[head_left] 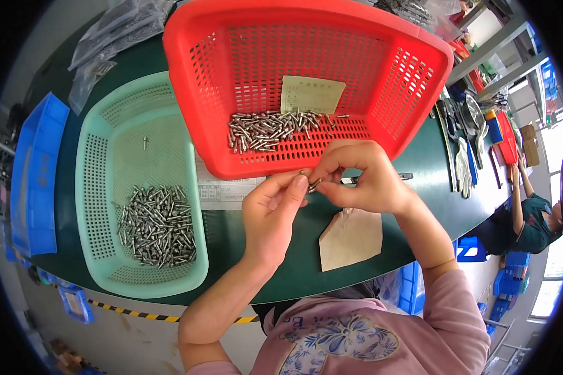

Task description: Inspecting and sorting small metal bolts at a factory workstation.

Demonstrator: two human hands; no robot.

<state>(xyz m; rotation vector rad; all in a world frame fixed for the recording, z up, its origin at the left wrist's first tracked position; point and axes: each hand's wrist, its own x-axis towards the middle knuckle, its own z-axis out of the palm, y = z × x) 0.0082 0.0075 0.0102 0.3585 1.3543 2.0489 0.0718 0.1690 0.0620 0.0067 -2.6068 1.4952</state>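
My left hand and my right hand meet in front of the red basket, both with closed fingers. Between the left thumb and fingers is a small metal pin, its tip showing above the thumb. The right fingertips pinch one or more similar metal pins; how many, I cannot tell. A heap of metal pins lies in the red basket beside a pale paper slip. Left of my hands, the light green basket holds a larger heap of pins, with a single pin apart.
A printed sheet lies partly under the red basket. Near my right wrist are a brown paper piece and a dark pen-like tool. A blue bin stands at far left; tools and gloves lie right. Another person works beyond.
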